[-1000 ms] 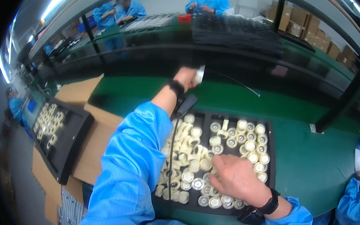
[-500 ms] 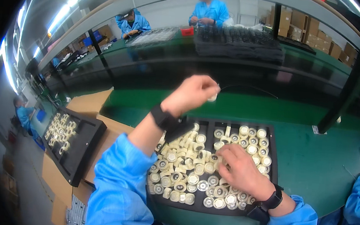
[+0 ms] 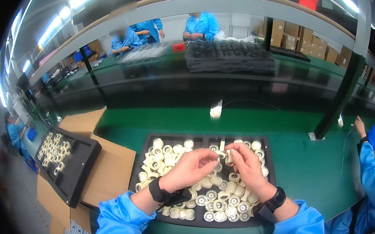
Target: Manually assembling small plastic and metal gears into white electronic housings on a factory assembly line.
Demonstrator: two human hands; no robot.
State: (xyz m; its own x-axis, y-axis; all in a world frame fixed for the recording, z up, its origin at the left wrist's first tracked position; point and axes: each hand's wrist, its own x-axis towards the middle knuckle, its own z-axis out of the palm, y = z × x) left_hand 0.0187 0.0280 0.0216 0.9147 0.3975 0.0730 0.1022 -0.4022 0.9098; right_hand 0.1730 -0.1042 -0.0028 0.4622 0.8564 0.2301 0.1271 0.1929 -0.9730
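A black tray [image 3: 269,170] in front of me is filled with many cream-coloured plastic gears [image 3: 231,211], some with metal centres. Over its middle, my right hand [image 3: 251,169] pinches one gear [image 3: 229,158] on edge between thumb and fingers. My left hand [image 3: 193,166] is close beside it, thumb and fingertips drawn together toward that gear. Whatever those left fingertips hold, if anything, is too small to make out. Beyond the tray, a small white container [image 3: 215,111] stands on the green table.
At the left, a second black tray [image 3: 78,169] with gears rests tilted on an open cardboard box [image 3: 110,166]. A dark post [image 3: 338,100] rises at the right. Co-workers in blue sit across the bench, and one person's arm [image 3: 368,157] is at the right.
My left hand has come back from the white container to the tray, beside my right hand. The right hand has lifted a gear. The view has shifted slightly.
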